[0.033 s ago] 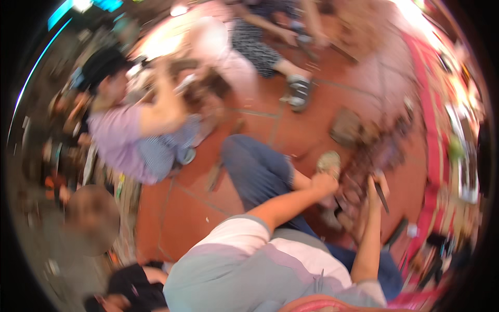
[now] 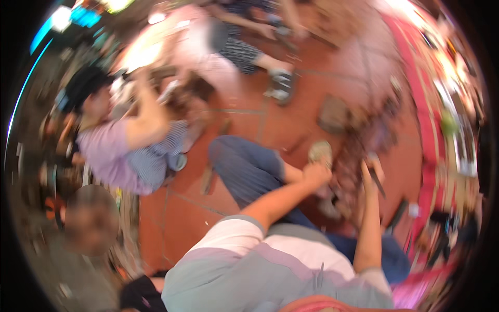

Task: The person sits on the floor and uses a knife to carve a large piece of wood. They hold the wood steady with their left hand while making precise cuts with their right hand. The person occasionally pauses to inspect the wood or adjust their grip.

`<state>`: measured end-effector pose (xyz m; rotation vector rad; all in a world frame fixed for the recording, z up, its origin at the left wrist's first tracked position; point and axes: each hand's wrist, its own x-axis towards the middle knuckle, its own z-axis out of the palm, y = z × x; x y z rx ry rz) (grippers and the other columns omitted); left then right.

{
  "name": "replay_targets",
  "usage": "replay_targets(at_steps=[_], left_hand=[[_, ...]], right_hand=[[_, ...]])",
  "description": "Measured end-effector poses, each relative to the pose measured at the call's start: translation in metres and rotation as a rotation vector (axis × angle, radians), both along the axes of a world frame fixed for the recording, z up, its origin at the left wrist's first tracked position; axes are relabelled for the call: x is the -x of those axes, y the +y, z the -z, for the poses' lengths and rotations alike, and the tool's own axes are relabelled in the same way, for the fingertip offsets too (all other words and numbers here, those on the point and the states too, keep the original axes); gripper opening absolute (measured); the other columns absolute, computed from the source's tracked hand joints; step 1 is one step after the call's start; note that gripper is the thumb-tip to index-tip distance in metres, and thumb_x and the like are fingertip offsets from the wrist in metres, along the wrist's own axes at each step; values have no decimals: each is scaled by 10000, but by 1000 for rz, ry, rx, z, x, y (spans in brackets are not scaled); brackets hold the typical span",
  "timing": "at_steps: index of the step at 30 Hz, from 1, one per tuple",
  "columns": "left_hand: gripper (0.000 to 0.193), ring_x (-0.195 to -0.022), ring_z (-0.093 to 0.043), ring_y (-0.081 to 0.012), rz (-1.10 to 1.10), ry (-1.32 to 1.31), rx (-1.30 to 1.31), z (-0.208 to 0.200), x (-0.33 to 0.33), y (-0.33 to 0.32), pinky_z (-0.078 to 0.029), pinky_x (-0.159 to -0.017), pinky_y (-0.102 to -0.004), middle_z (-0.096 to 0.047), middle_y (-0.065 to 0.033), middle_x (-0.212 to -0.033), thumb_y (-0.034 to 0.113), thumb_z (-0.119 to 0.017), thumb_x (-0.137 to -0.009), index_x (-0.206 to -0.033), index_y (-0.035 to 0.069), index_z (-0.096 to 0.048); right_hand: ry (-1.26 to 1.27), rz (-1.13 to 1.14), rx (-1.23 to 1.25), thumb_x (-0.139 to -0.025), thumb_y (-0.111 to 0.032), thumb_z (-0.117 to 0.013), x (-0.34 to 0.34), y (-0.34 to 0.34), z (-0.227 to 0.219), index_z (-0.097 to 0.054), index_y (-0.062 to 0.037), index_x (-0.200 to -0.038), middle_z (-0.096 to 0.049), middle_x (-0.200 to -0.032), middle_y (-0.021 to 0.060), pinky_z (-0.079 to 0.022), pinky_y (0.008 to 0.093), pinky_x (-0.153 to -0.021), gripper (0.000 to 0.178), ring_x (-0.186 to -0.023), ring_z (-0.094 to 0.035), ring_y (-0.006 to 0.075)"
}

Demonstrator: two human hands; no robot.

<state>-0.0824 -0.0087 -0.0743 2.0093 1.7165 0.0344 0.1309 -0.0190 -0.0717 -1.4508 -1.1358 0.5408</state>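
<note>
My left hand (image 2: pixel 317 173) looks closed beside the pale shoe (image 2: pixel 320 152) on my foot. Blur hides what its fingers grip, if anything. To the right of it, my right hand (image 2: pixel 372 170) is wrapped round a dark, narrow tool (image 2: pixel 378 184), whose exact kind the blur conceals. The tool slants down to the right across the hand. Between and beyond my hands lies a blurred brownish heap of scraps (image 2: pixel 347 169) on the red tile floor (image 2: pixel 296 122). My bent leg in blue trousers (image 2: pixel 247 161) is on the left.
A brown block (image 2: pixel 333 114) rests beyond my foot. Left of my knee is a wooden strip (image 2: pixel 207 180). A dark bar-shaped thing (image 2: pixel 398 214) lies near the red mat (image 2: pixel 427 171). A person in a purple shirt (image 2: pixel 106 151) sits at left; another's shoe (image 2: pixel 281 86) is ahead.
Most of the scene has shifted leftward in the view. My hands keep nearly the same places relative to the shoe and the heap, and the tool stays in my right hand.
</note>
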Motion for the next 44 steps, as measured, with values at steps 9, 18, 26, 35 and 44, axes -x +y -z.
replay_targets(at_steps=[9, 18, 26, 35, 44], left_hand=[[647, -835, -655, -419, 137, 154, 72, -14, -6, 1, -519, -745, -497, -655, -277, -902, 402, -423, -866, -1358, -9, -337], [601, -818, -661, -410, 235, 97, 39, -2, 19, 16, -515, -742, -514, -668, -253, -887, 411, -409, -893, -1318, -11, -365], [377, -857, -664, -337, 417, 117, -91, -37, 35, -31, -498, -713, -479, -664, -200, -925, 331, -505, -829, -1062, 42, -576], [622, -1271, -384, -397, 612, 478, -315, -48, 42, -86, -183, -1079, -550, -426, -244, -1358, 354, -521, -795, -1359, 100, -452], [712, -1354, -276, -395, 596, 536, -421, 0, 40, -84, -81, -1124, -571, -292, -216, -1476, 421, -508, -819, -1452, 161, -313]], right_hand=[[-244, 78, 92, -739, -182, -631, 11, -20, -46, -548, -38, -724, -578, -696, 110, -435, 365, -613, 167, -675, -567, 277], [131, 210, 90, -777, -165, -665, 16, -29, 3, -577, -81, -736, -538, -695, 12, -426, 272, -637, 128, -677, -510, 126], [874, 187, -15, -816, -119, -590, -22, -71, 39, -559, -103, -766, -596, -811, 32, -494, 302, -704, 61, -771, -585, 173], [583, 207, 227, -830, -184, -602, -49, -43, 41, -599, -44, -819, -612, -832, 61, -486, 318, -736, 141, -775, -581, 190], [635, 472, 242, -851, -256, -583, -50, -58, 45, -603, -2, -939, -626, -933, 69, -453, 352, -850, 270, -895, -576, 204]])
